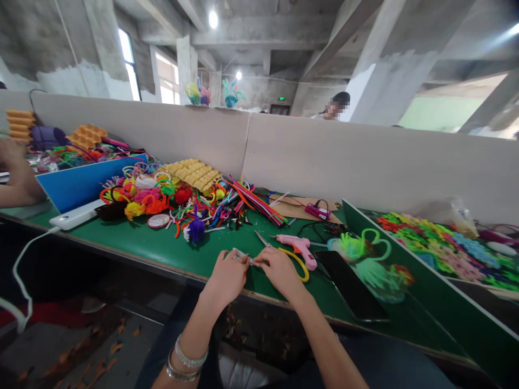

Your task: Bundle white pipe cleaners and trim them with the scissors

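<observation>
Both hands meet at the front edge of the green table (178, 254). My left hand (227, 275) is closed, its fingertips pinching a small whitish strip (252, 262) whose kind I cannot make out. From the other side, my right hand (281, 273) closes its thumb and fingers on the same strip. Yellow-handled scissors (305, 273) lie by my right hand, partly hidden beneath it, blades pointing away. Just beyond them rests a pink glue gun (302, 248), its nozzle pointing left. To the right, a black phone (351, 286) lies flat.
A heap of colourful pipe-cleaner pieces (156, 200) and a yellow egg-carton sheet (194, 174) lie back left. A white power strip (77, 214) sits by a blue divider (93, 181). Right of the phone are green fluffy pieces (377, 275) and a green divider (421, 275). Another person's arm (18, 178) is far left.
</observation>
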`<state>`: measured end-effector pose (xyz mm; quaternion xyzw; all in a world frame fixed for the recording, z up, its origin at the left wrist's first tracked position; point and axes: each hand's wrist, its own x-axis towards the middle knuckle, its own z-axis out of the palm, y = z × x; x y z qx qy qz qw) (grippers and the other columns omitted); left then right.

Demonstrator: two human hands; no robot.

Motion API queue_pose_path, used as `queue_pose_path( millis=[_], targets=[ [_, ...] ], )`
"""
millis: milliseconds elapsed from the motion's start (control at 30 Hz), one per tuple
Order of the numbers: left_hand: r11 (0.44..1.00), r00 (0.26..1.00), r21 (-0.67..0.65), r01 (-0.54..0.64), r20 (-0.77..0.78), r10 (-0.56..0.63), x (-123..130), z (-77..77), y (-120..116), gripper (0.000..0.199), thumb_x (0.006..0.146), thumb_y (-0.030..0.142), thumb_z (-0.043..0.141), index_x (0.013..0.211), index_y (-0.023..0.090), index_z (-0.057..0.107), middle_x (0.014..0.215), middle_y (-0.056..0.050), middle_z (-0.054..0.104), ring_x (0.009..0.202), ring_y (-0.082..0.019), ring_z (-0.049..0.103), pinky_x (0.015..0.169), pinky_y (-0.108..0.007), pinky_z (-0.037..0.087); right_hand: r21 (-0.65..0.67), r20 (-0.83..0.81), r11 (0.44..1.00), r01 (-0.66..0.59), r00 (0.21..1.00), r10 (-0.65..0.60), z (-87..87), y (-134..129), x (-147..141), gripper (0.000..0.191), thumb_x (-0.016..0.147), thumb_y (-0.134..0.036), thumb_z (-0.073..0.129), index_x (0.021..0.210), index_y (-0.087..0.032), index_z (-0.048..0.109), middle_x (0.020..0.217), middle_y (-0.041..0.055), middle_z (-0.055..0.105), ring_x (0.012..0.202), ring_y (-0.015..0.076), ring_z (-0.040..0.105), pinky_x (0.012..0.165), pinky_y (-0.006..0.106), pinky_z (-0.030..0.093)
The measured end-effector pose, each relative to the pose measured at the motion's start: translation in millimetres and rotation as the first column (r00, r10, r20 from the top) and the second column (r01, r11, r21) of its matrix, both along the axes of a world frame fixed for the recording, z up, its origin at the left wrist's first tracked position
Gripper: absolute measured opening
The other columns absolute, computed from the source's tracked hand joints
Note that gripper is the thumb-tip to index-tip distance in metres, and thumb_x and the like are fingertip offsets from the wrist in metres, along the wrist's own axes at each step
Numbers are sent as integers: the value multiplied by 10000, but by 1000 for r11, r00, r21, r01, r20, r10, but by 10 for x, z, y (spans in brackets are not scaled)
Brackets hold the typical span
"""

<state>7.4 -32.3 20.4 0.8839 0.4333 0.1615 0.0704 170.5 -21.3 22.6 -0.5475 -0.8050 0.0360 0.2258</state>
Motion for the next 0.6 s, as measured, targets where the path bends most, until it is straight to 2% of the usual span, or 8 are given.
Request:
queue_pose_path(
  millis=[200, 367, 433, 600],
  targets=[
    [998, 996, -30, -57, -75, 55, 95, 50, -65, 390, 763, 156, 398, 1126, 139, 538, 1215, -105, 529, 1170, -291, 383, 921, -448, 275, -63, 74, 990, -130, 988, 134, 130, -61, 87, 160, 732, -269, 570, 844, -249, 682, 893, 5, 665, 858, 168, 579, 791, 303, 404],
    [996, 994, -55, -75, -88, 70, 109, 74, -74, 390, 755, 156, 409, 1120, 130, 545, 1215, -121, 526, 1160, -302, 395, 916, -459, 279, -84, 115, 985, -149, 981, 158, 155, -70, 134, 174, 749, -291, 552, 869, -269, 676, 942, -10, 667, 906, 182, 575, 847, 335, 382],
    [996, 993, -50, -78, -91, 73, 106, 74, -75, 383, 756, 160, 407, 1109, 147, 553, 1218, -106, 526, 1159, -293, 396, 915, -450, 280, -83, 93, 987, -137, 985, 144, 137, -67, 140, 185, 753, -305, 544, 879, -266, 673, 940, -6, 669, 906, 178, 578, 851, 324, 388],
    [996, 992, -43, -80, -97, 76, 100, 64, -73, 395, 760, 161, 385, 1117, 128, 550, 1213, -105, 531, 1160, -291, 391, 907, -442, 283, -53, 37, 999, -2, 999, 4, 88, -50, 131, 275, 715, -344, 578, 955, -225, 641, 969, 44, 647, 924, 197, 566, 826, 327, 410]
  ],
)
